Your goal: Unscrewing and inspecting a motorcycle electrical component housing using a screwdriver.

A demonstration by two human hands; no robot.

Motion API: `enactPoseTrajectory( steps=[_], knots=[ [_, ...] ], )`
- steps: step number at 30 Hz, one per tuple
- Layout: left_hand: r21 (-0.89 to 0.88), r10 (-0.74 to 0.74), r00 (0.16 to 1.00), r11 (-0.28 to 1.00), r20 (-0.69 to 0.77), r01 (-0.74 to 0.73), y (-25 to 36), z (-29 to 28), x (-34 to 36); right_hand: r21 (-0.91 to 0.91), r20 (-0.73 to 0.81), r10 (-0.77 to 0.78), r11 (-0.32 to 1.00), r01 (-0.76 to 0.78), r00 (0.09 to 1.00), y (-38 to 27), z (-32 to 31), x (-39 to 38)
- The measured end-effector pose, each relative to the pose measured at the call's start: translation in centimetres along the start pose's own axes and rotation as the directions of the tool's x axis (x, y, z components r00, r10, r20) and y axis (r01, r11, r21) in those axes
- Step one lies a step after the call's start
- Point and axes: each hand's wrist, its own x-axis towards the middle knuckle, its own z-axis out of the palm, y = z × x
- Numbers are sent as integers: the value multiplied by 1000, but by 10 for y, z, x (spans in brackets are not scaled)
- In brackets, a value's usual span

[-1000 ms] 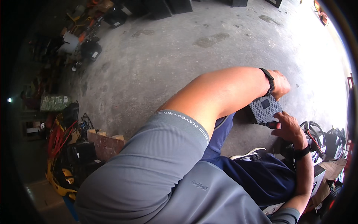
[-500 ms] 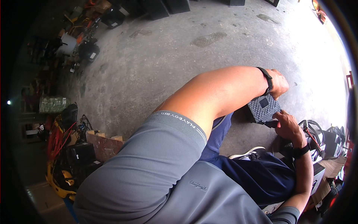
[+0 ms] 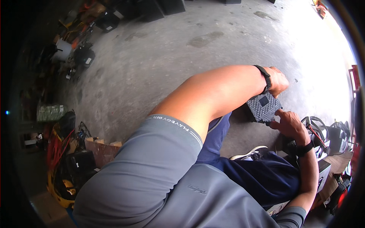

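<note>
Grey concrete floor (image 3: 152, 57) is spreading beneath everything, whitening with glare toward the right. Grey short-sleeved shirt (image 3: 125, 178) is filling the lower middle; dark blue fabric trousers (image 3: 262, 174) are showing beside it. Bare left arm (image 3: 220, 91) is crossing toward the right. Black angular bins (image 3: 150, 9) are standing along the top.

Dark grey, tread-patterned block (image 3: 273, 108) is sitting right of centre, partly behind that arm, between both hands. Right hand (image 3: 292, 123) is reaching to its near right corner, thumb and forefinger standing apart; cannot tell whether it is grasping anything. Left hand (image 3: 279, 80) is curling down at the far edge, fingertips hidden; cannot tell whether it is gripping. Dark shoe with pale sole (image 3: 251, 153) is showing nearer the body.

Black wristbands (image 3: 305, 148) are circling both wrists. Smooth dark square patch (image 3: 264, 100) is marking the block's top. Small dark piece (image 3: 268, 123) is showing by the right thumb, too small to identify.
</note>
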Motion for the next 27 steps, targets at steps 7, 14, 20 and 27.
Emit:
enactPoseTrajectory(
  steps=[7, 14, 20, 27],
  knots=[
    [-42, 24, 999, 999, -35, -26, -4, 1, -3, -65, -297, -328, 944, 323, 897, 14, 8, 4],
    [-7, 38, 999, 999, -25, -38, -7, 4, 5, -45, 16, -82, 996, 83, 997, 29, 16, 3],
    [-14, -31, 999, 999, -22, 30, 2, -1, 3, -99, -226, -226, 973, 209, 947, 22, 10, 2],
    [-9, -38, 999, 999, -29, 38, -2, 2, 2, -167, -113, -164, 975, 144, 980, 16, 10, 4]
  ],
)
